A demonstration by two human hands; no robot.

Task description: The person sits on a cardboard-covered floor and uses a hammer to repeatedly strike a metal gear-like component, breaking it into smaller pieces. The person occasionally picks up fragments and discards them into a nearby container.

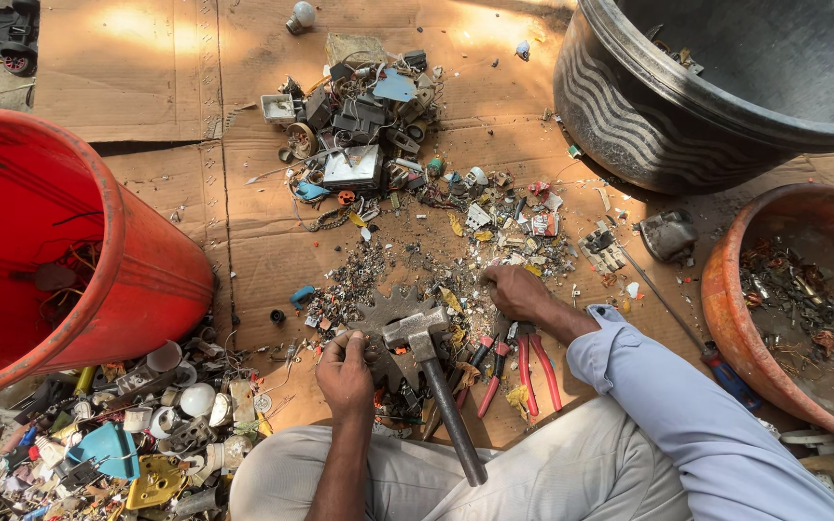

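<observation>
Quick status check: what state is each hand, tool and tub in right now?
left hand: closed, on the gear plate
right hand: palm down in scrap bits
hammer: lying on the gear plate, unheld
red-handled pliers: lying unheld
red tub: tipped, wires inside
black tub: upright

Flattened brown cardboard packaging sheets [243, 241] cover the floor under the scrap. A small red-and-white printed label scrap [543, 224] lies among the debris, too small to tell more.
</observation>
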